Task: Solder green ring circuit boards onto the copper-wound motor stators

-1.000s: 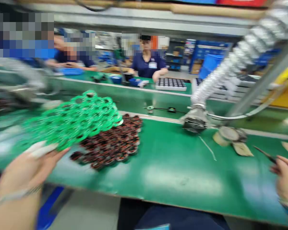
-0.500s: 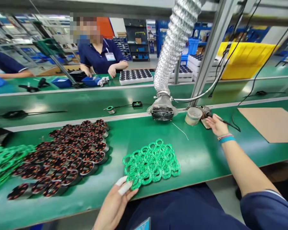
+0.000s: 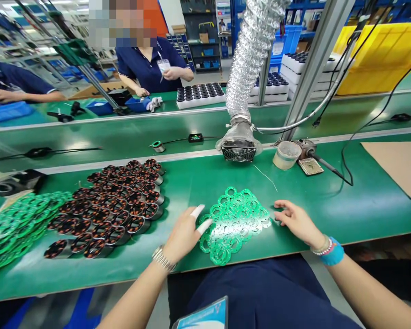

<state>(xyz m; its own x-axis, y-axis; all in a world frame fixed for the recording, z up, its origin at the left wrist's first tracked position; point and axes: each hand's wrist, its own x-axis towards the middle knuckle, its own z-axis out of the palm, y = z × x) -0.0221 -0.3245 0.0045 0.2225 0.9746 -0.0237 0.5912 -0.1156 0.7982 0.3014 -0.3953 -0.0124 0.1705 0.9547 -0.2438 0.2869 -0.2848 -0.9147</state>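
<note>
My left hand (image 3: 187,230), with white covers on thumb and index finger, is open at the left edge of green ring-shaped circuit boards (image 3: 234,224). These boards are joined in panels and lie in a pile near the table's front edge. Just off the pile's right side is my right hand (image 3: 299,224), fingers loosely bent and apart, holding nothing. A soldering iron (image 3: 325,165) rests in its stand (image 3: 306,148) at the back right, beside a round tub (image 3: 287,155). Several wound motor stators (image 3: 113,205) stand grouped on the left.
More green board panels (image 3: 23,224) are piled far left. A fan on a foil duct (image 3: 239,151) hangs above the back of the green table. A thin wire (image 3: 265,178) and a cardboard sheet (image 3: 397,164) lie to the right. Opposite, a co-worker (image 3: 154,66) stands behind a white tray (image 3: 200,97).
My right hand has let go of the soldering iron and come left to the boards. My left hand has shifted up along their left edge, and the boards have turned.
</note>
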